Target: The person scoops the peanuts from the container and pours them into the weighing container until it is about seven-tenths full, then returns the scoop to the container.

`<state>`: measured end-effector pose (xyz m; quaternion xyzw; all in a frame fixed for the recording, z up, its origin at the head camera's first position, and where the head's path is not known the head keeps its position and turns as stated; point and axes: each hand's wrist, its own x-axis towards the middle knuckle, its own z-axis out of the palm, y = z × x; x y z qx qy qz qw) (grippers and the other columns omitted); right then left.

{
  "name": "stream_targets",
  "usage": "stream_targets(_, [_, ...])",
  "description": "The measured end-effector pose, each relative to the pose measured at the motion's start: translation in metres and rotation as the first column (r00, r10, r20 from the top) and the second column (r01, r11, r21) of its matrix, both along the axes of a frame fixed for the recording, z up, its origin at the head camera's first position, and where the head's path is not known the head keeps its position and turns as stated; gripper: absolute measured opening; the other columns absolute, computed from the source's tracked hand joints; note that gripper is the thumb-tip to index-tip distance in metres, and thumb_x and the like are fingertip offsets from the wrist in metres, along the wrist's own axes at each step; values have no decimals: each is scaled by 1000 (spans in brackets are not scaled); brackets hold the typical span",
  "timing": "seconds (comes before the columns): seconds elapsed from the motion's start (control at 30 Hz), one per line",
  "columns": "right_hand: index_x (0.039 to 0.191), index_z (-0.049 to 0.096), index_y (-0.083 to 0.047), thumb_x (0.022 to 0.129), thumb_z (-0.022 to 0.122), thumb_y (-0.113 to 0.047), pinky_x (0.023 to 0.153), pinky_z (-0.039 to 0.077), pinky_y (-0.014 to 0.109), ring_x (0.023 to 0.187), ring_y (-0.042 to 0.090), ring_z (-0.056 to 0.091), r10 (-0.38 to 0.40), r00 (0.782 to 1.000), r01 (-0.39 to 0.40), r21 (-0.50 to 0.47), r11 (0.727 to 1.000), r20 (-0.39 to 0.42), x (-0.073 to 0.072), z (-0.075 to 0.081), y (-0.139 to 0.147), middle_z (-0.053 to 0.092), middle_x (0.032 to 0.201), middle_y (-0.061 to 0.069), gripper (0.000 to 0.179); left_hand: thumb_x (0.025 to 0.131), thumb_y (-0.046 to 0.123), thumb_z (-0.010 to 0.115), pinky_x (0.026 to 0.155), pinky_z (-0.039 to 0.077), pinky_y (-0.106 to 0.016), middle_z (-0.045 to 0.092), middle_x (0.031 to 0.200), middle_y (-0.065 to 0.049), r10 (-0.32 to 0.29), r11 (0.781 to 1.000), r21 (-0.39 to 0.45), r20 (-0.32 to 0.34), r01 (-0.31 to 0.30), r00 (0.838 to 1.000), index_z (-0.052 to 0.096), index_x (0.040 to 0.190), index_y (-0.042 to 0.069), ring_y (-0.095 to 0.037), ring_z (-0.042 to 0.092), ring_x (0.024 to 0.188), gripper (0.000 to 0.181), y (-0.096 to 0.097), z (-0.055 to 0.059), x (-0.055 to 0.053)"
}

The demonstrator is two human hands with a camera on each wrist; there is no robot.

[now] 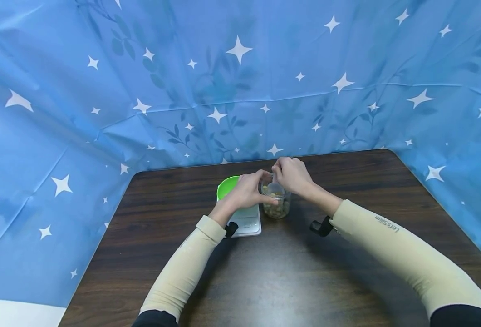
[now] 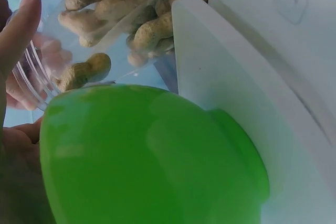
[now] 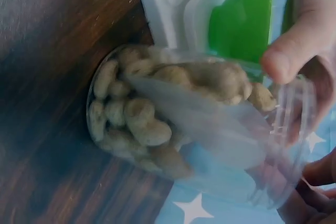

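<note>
Head view is showing a clear jar of peanuts standing roughly upright on the desk. The left hand, at its nine o'clock, is gripping the rim; the right hand, at one o'clock, is pinching a scoop pointing steeply down inside. The green bowl is sitting on a white scale toward ten o'clock, nearer the left hand.

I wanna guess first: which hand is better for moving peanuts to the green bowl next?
Probably the right hand: it holds the translucent scoop inside the jar of peanuts. The left hand is nearer the green bowl but grips the jar.
</note>
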<state>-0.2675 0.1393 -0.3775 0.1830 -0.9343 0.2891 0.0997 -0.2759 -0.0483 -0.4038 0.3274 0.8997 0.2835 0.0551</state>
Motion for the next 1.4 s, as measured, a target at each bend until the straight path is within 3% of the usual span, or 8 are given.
stream_targets(0.2, [94, 70, 6, 107, 53, -10, 51, 48, 36, 47, 16, 53, -61, 996, 65, 62, 996, -70, 0, -4, -7, 64, 69, 11, 26, 84, 43, 87, 111, 35, -49, 64, 135, -13, 3, 1000, 5, 6, -3, 1000, 51, 144, 3, -26, 62, 117, 80, 2, -2, -1])
stream_targets(0.47, [89, 68, 6, 106, 54, -8, 44, 45, 34, 41, 15, 48, -79, 991, 89, 86, 992, -106, 3, -3, -6, 52, 56, 6, 25, 82, 46, 87, 112, 35, -45, 65, 133, -5, 30, 999, -23, -9, -30, 1000, 53, 142, 7, -20, 61, 119, 79, 5, -4, 2])
stream_targets(0.6, [89, 67, 5, 106, 54, -8, 44, 45, 34, 42, 15, 48, -73, 990, 83, 87, 993, -118, 1, -4, -5, 53, 57, 6, 26, 83, 46, 87, 114, 33, -46, 65, 134, -5, 34, 999, -19, -2, -34, 999, 53, 142, 7, -20, 60, 122, 79, 6, -3, 2])
stream_targets(0.77, [97, 70, 5, 106, 55, -10, 50, 47, 35, 47, 14, 52, -6, 995, 12, 55, 998, -101, -4, -4, -3, 63, 68, 8, 23, 82, 46, 87, 110, 35, -45, 64, 136, -8, 37, 999, 3, 17, -37, 999, 52, 143, 5, -22, 62, 114, 81, 4, -3, 2])
stream_targets(0.93, [98, 70, 0, 108, 54, -12, 51, 42, 34, 49, 15, 50, 137, 990, -138, -54, 989, -18, -10, -3, 8, 64, 70, 2, 23, 82, 47, 87, 94, 42, -41, 64, 132, -9, 45, 999, 11, 29, -46, 999, 51, 144, 5, -20, 60, 94, 83, 1, -3, 2])
stream_targets(1.07, [97, 70, -2, 108, 54, -12, 53, 43, 33, 54, 15, 55, 197, 980, -193, -120, 974, 20, -11, 0, 15, 65, 70, 1, 22, 81, 47, 87, 89, 44, -39, 64, 133, -7, 45, 999, 13, 29, -46, 999, 52, 143, 6, -23, 60, 98, 82, 0, -2, 2])
stream_targets(1.23, [98, 71, 0, 107, 56, -11, 46, 39, 31, 46, 15, 49, 138, 990, -139, -70, 988, -22, -7, 1, 9, 62, 65, 1, 21, 82, 46, 87, 101, 42, -44, 63, 136, -7, 36, 999, 31, 30, -37, 999, 52, 143, 5, -24, 61, 113, 81, 0, -2, 2])
stream_targets(1.4, [99, 70, 2, 107, 56, -11, 51, 46, 35, 48, 13, 52, 65, 995, -64, 12, 998, -69, -5, -2, 0, 64, 70, 5, 21, 82, 44, 87, 102, 40, -46, 64, 134, -8, 32, 999, 42, 31, -33, 999, 52, 142, 4, -27, 62, 110, 80, -1, -2, 1])
